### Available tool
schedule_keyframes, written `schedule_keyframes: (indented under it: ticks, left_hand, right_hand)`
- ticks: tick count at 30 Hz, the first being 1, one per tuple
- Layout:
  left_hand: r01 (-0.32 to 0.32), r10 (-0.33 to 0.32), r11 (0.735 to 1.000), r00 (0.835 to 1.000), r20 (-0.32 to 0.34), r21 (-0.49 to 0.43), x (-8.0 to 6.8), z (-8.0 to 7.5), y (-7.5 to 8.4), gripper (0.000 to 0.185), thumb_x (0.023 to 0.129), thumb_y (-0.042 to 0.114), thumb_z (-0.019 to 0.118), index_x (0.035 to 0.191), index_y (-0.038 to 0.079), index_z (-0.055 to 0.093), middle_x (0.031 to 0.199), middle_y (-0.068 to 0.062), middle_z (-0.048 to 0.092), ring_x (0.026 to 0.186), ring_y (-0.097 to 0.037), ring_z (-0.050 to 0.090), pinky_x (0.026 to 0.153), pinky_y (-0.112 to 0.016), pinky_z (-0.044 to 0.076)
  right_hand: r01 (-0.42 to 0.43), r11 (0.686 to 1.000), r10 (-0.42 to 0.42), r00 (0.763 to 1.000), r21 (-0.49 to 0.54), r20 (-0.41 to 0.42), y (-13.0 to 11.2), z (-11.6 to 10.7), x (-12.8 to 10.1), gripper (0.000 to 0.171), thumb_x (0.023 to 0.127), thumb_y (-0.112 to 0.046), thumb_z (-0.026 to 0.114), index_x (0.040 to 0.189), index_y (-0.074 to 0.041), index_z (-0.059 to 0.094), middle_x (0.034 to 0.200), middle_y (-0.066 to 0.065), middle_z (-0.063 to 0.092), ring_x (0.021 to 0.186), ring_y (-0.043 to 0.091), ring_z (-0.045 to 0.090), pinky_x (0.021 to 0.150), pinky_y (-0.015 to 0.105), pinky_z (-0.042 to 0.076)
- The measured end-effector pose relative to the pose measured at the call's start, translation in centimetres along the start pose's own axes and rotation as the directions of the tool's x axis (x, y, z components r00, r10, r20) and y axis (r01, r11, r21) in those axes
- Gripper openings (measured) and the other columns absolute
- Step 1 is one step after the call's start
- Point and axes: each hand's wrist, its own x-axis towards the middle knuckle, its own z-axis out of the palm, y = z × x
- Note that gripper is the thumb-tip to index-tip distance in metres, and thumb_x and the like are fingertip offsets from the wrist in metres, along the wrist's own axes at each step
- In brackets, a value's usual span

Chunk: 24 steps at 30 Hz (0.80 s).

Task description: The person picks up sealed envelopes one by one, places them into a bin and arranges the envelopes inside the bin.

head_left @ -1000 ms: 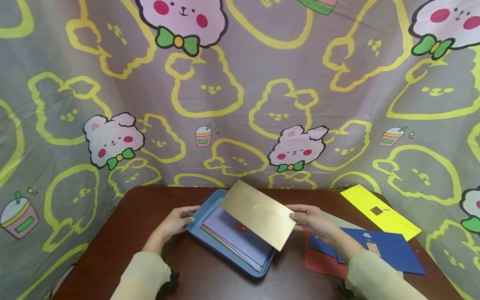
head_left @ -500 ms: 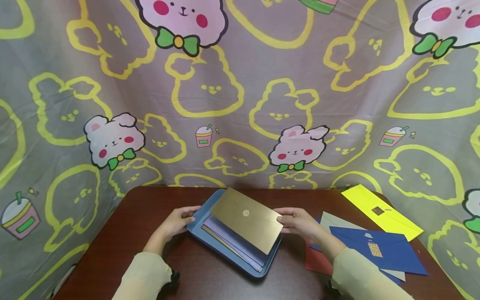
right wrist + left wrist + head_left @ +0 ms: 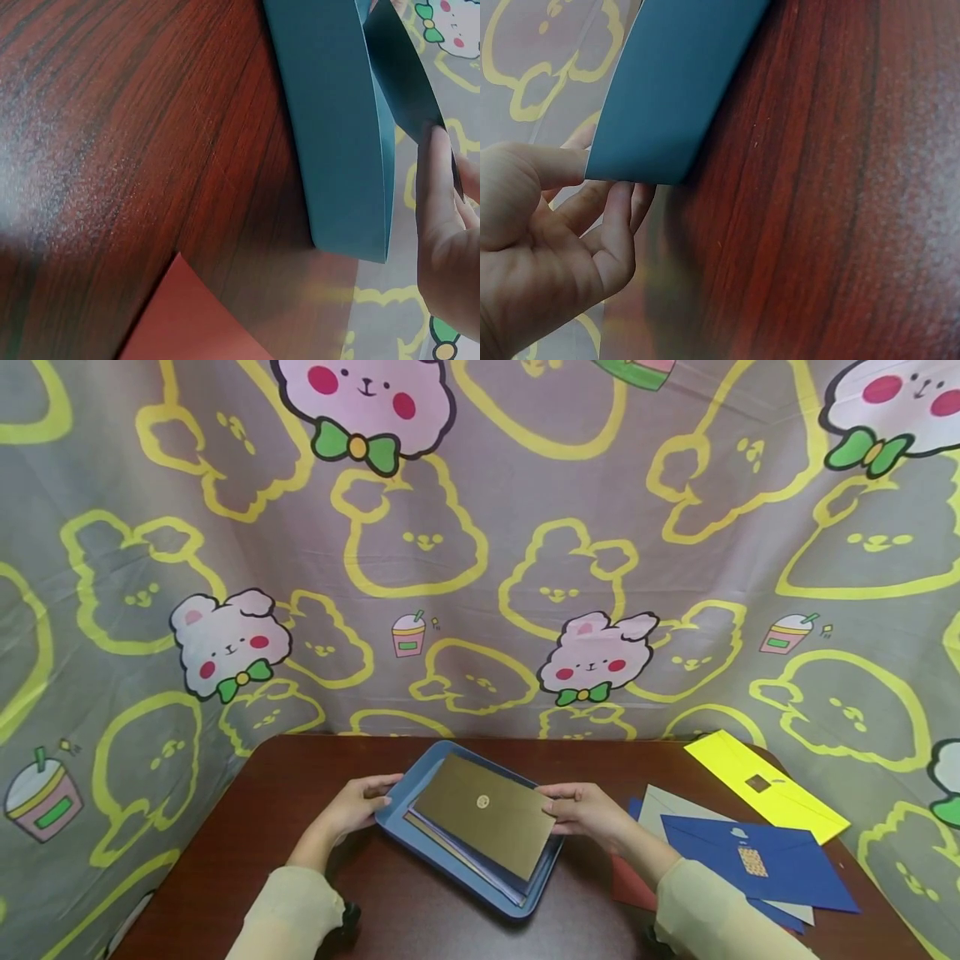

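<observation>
Behind everything hangs a grey cloth backdrop printed with yellow bear outlines and pink bunny faces, closing off the scene from my remote view. Below it sits a dark reddish-brown wooden table, which carries all the smaller items.

At the table's middle lies a shallow blue rectangular plastic tray, angled diagonally. It holds a stack of flat envelopes; a pale lilac one and a tan one show only as thin edges along the near-left side. On top of the stack is a gold paper envelope with a small round seal, lying nearly flat, its right end over the tray's right rim.

My left hand grips the tray's left corner, thumb on top of the rim and fingers curled beneath it, as the left wrist view confirms; I judge this steadies the tray. My right hand pinches the gold envelope's right end between thumb and fingers, seemingly guiding it square onto the pile.

To the right of the tray, loose envelopes overlap on the table: a dark blue envelope with a patterned sticker lies over a pale grey envelope and a red envelope. A bright yellow envelope lies well apart, near the far right edge.
</observation>
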Motion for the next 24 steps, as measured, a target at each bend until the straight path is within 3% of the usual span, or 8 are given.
schedule_keyframes:
  ticks: [3,12,24]
  left_hand:
    - [-0.008,0.008,1.0,1.0,0.008,-0.005,0.0,0.1,-0.1,0.043,0.1,-0.007,0.057,0.142,0.001,0.059,0.128,-0.022,0.064,0.105,-0.027,0.065,0.089,-0.051,0.056]
    - [-0.012,0.012,1.0,1.0,-0.004,0.01,0.0,0.1,0.0,0.043,0.1,-0.007,0.058,0.142,0.001,0.06,0.126,-0.022,0.065,0.105,-0.027,0.065,0.09,-0.055,0.054]
    - [-0.026,0.026,1.0,1.0,0.003,0.004,-0.1,0.1,0.0,0.042,0.1,-0.007,0.058,0.142,-0.001,0.059,0.127,-0.024,0.064,0.103,-0.027,0.066,0.09,-0.054,0.055]
  right_hand:
    - [-0.019,1.0,0.019,1.0,-0.015,-0.011,-0.1,0.0,-0.1,0.043,0.102,-0.008,0.062,0.138,0.014,0.055,0.101,0.005,0.071,0.088,0.015,0.067,0.082,0.035,0.059]
    - [-0.017,0.994,0.018,1.0,-0.112,0.006,-0.9,-0.5,-0.8,0.041,0.103,-0.011,0.063,0.134,0.016,0.058,0.13,0.029,0.063,0.114,0.034,0.066,0.091,0.044,0.056]
    - [-0.02,0.98,0.018,1.0,-0.197,-0.008,-2.0,-0.8,-1.9,0.039,0.103,-0.011,0.063,0.132,0.015,0.06,0.13,0.03,0.063,0.121,0.044,0.061,0.093,0.047,0.054]
